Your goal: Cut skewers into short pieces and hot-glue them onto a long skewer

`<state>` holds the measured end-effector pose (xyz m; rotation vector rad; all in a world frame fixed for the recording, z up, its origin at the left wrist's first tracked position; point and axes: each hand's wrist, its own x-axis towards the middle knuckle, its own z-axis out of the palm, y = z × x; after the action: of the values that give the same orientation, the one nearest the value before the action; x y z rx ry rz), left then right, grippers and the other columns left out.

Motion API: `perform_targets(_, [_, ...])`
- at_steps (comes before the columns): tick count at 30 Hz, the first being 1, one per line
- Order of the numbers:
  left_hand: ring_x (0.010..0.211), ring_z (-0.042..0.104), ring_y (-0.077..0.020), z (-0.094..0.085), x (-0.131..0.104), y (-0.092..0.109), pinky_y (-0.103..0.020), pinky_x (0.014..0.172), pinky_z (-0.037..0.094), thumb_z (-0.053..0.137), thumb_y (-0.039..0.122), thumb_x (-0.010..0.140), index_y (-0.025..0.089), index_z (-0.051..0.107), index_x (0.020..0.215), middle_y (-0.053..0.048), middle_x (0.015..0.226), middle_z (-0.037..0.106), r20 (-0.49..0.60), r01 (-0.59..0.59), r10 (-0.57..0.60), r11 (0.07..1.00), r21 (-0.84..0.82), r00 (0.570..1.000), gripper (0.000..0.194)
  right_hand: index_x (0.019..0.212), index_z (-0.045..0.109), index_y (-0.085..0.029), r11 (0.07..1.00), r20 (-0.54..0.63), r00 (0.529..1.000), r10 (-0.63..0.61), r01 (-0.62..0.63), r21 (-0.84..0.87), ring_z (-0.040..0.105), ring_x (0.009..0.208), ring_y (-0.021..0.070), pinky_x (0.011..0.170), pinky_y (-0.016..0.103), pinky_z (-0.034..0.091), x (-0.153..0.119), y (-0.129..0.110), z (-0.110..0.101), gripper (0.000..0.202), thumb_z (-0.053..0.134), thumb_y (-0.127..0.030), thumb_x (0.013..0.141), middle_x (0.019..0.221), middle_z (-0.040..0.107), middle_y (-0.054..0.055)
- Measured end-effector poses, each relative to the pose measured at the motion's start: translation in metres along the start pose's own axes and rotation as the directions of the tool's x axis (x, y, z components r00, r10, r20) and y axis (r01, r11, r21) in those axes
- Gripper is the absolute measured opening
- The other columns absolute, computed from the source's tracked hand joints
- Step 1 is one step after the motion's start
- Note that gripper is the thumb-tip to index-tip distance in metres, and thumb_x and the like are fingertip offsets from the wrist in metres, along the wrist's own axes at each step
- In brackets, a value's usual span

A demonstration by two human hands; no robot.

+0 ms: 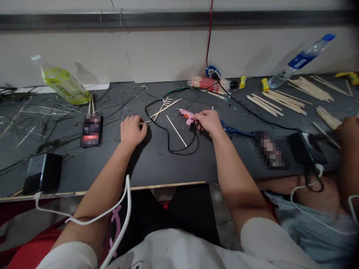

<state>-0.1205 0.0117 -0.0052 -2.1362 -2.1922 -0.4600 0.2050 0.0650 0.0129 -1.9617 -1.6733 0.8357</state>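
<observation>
My right hand (207,121) pinches the rear of a small pink hot glue gun (186,115), whose nozzle points left. Its black cord loops over the dark tabletop below it. My left hand (133,130) is curled at the left, with the end of a short thin wooden stick (146,122) sticking out from its fingers. Between the hands lies a ladder-like frame of thin sticks (165,107), made of two long pieces and several short rungs. A single loose wooden stick (176,130) rests slantwise in front of it.
At the left are a tilted yellow-green bottle (66,84), a phone (91,130) and a black power bank (43,173). Bundled sticks (207,84), a power socket (213,72) and a water bottle (301,61) stand by the wall. Another person's arm (347,149) is at right.
</observation>
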Motion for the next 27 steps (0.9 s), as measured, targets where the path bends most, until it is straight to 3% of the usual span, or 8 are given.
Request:
perform_targets(3, [0.114, 0.062, -0.0349, 0.001, 0.0, 0.009, -0.048, 0.09, 0.043, 0.047, 0.048, 0.102, 0.024, 0.066, 0.103, -0.011, 0.113, 0.076, -0.001, -0.046, 0.046, 0.999, -0.019, 0.999, 0.031, 0.076, 0.067, -0.02, 0.999, 0.009, 0.999, 0.047, -0.047, 0.012, 0.065, 0.053, 0.0178, 0.051, 0.032, 0.048, 0.001, 0.004, -0.002, 0.051, 0.056, -0.066, 0.094, 0.07, 0.073, 0.011])
perform_targets(6, [0.115, 0.062, -0.0358, 0.003, 0.0, 0.021, -0.049, 0.092, 0.041, 0.042, 0.055, 0.104, 0.023, 0.067, 0.095, -0.013, 0.108, 0.077, 0.011, -0.068, 0.068, 0.997, -0.024, 0.998, 0.041, 0.063, 0.069, -0.021, 0.993, 0.104, 0.992, 0.073, -0.063, -0.097, 0.064, 0.053, 0.0218, 0.056, 0.038, 0.05, -0.003, -0.004, 0.004, 0.065, 0.059, -0.082, 0.084, 0.054, 0.064, 0.01])
perform_targets(10, [0.116, 0.06, -0.0394, 0.003, -0.001, 0.035, -0.053, 0.094, 0.04, 0.051, 0.064, 0.097, 0.023, 0.066, 0.082, -0.016, 0.102, 0.077, 0.041, -0.049, 0.051, 0.998, -0.042, 0.998, 0.047, 0.065, 0.075, -0.021, 0.984, 0.087, 0.996, 0.021, -0.005, -0.175, 0.063, 0.056, 0.0227, 0.062, 0.04, 0.05, -0.009, -0.017, 0.011, 0.036, 0.078, -0.055, 0.077, 0.051, 0.061, 0.006])
perform_targets(15, [0.119, 0.059, -0.0396, 0.001, -0.007, 0.044, -0.057, 0.099, 0.037, 0.058, 0.057, 0.094, 0.023, 0.064, 0.077, -0.012, 0.099, 0.078, 0.023, -0.033, 0.033, 0.999, -0.02, 0.999, 0.038, 0.065, 0.066, -0.021, 0.972, -0.091, 0.996, 0.014, 0.008, 0.233, 0.058, 0.049, 0.0165, 0.051, 0.033, 0.045, -0.025, -0.022, 0.009, 0.034, 0.068, -0.048, 0.084, 0.055, 0.061, 0.005])
perform_targets(18, [0.114, 0.061, -0.0372, -0.002, -0.01, 0.044, -0.054, 0.096, 0.038, 0.059, 0.045, 0.092, 0.023, 0.068, 0.09, -0.012, 0.097, 0.078, -0.026, -0.035, 0.034, 0.998, -0.045, 0.999, 0.024, 0.075, 0.058, -0.023, 0.845, -0.26, 0.964, -0.049, 0.179, 0.504, 0.061, 0.051, 0.0152, 0.05, 0.031, 0.048, -0.039, -0.03, 0.002, 0.03, 0.059, -0.049, 0.09, 0.065, 0.063, 0.003])
perform_targets(20, [0.11, 0.062, -0.0354, -0.003, -0.012, 0.04, -0.051, 0.094, 0.039, 0.06, 0.036, 0.088, 0.022, 0.069, 0.114, -0.011, 0.096, 0.077, -0.035, -0.103, 0.101, 0.992, -0.068, 0.994, 0.031, 0.083, 0.055, -0.024, 0.721, -0.329, 0.939, -0.104, 0.299, 0.625, 0.066, 0.056, 0.0155, 0.054, 0.03, 0.053, -0.045, -0.038, -0.006, 0.024, 0.056, -0.047, 0.091, 0.074, 0.066, 0.003])
perform_targets(23, [0.108, 0.062, -0.0346, -0.001, -0.014, 0.034, -0.051, 0.094, 0.037, 0.059, 0.029, 0.085, 0.022, 0.066, 0.133, -0.011, 0.1, 0.079, 0.046, -0.284, 0.288, 0.956, -0.078, 0.956, 0.049, 0.085, 0.051, -0.026, 0.62, -0.388, 0.913, -0.128, 0.379, 0.687, 0.062, 0.049, 0.0151, 0.05, 0.03, 0.051, -0.038, -0.047, -0.022, 0.026, 0.053, -0.05, 0.094, 0.063, 0.059, -0.001])
perform_targets(27, [0.111, 0.062, -0.0338, -0.001, -0.01, 0.029, -0.051, 0.095, 0.035, 0.055, 0.028, 0.09, 0.022, 0.074, 0.113, -0.011, 0.11, 0.079, 0.056, -0.379, 0.382, 0.923, -0.068, 0.922, 0.03, 0.08, 0.054, -0.026, 0.679, -0.365, 0.919, -0.148, 0.363, 0.638, 0.039, 0.032, 0.0101, 0.035, 0.025, 0.034, -0.004, -0.048, -0.036, 0.038, 0.074, -0.057, 0.086, 0.045, 0.041, -0.009])
